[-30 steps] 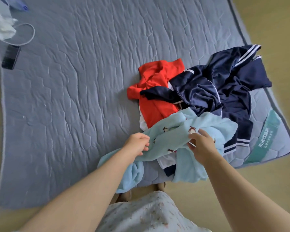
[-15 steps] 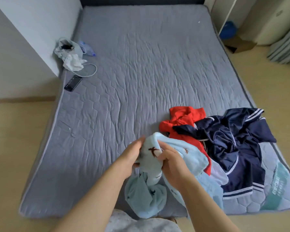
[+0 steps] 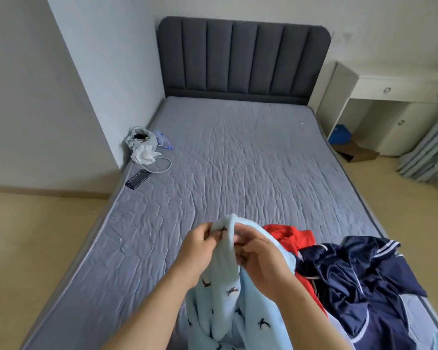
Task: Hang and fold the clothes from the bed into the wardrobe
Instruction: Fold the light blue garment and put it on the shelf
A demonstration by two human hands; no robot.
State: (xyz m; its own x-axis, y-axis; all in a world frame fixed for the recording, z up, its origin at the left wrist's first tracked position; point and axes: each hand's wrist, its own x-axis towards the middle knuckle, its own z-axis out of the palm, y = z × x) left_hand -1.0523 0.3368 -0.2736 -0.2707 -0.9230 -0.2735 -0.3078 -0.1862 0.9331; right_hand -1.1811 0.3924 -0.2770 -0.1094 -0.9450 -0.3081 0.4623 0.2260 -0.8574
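A light blue fleece garment with small dark bird prints hangs lifted above the near end of the bed. My left hand pinches its top edge from the left. My right hand grips the same edge from the right, close beside the left. A red garment and a crumpled navy garment with white stripes lie on the bed to the right. The wardrobe is not in view.
At the bed's far left edge lie a black phone, a white cable and a small bag with white tissue. A dark headboard stands at the back. A white desk unit and a cardboard box stand at the right.
Both hands gathered the blue garment and lifted it off the pile, coming close together. My head tilted up, so the headboard and walls came into view.
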